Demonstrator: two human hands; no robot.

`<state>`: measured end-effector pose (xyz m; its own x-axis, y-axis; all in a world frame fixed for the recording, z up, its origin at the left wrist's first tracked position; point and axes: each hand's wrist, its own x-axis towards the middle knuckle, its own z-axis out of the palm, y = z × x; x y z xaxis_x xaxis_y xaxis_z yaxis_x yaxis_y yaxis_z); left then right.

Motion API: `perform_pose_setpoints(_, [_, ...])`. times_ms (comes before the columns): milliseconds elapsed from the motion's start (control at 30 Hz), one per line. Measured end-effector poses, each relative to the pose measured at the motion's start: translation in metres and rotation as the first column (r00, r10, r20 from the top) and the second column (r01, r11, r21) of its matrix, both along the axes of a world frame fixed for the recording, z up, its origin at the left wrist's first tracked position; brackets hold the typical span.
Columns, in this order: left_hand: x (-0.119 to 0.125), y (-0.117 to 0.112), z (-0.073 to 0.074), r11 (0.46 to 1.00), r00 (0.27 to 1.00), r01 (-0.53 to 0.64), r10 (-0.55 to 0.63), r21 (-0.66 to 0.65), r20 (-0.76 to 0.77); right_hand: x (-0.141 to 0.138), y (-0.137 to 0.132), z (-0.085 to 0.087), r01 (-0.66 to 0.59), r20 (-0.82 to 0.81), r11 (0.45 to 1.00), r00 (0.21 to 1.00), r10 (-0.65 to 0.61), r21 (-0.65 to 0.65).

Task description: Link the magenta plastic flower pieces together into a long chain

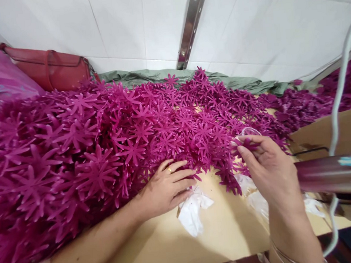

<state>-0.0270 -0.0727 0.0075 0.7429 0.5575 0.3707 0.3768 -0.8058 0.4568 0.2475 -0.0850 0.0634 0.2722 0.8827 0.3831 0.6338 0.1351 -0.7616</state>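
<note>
A big heap of magenta plastic flower pieces (97, 145) covers the left and middle of a cardboard-topped table (225, 225). My left hand (167, 187), a ring on one finger, rests at the heap's near edge with its fingers stretched toward the flowers, touching one. My right hand (269, 164) is raised a little to the right and pinches a single magenta flower piece (245, 143) between thumb and fingers. A small clear plastic bit (250, 131) shows just above those fingers.
White crumpled plastic scraps (192, 211) lie on the cardboard between my hands. A red bag (52, 68) and a green cloth (146, 75) sit by the white tiled wall. At right are a cardboard box (339, 130), a dark metal tube (333, 173) and a hanging white cable (339, 90).
</note>
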Motion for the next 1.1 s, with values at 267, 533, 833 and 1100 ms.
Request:
perform_pose_setpoints(267, [0.002,0.004,-0.006,0.977,0.975,-0.214,0.215,0.019,-0.058,-0.056,0.036,0.008,-0.358,-0.924,0.932,0.37,0.095,-0.048])
perform_pose_setpoints(533, [-0.001,0.005,0.001,0.937,0.887,-0.252,0.323,-0.24,0.331,-0.098,0.024,-0.002,-0.476,-0.874,0.879,0.431,0.226,-0.007])
perform_pose_setpoints(833, [-0.005,0.008,-0.002,0.877,0.744,-0.264,0.45,-0.402,0.494,-0.116,0.008,-0.033,-0.419,-0.354,0.906,0.839,0.413,0.064])
perform_pose_setpoints(1100, [-0.004,0.01,-0.006,0.83,0.671,-0.264,0.524,-0.492,0.524,-0.115,0.009,-0.042,-0.38,-0.277,0.925,0.888,0.367,0.007])
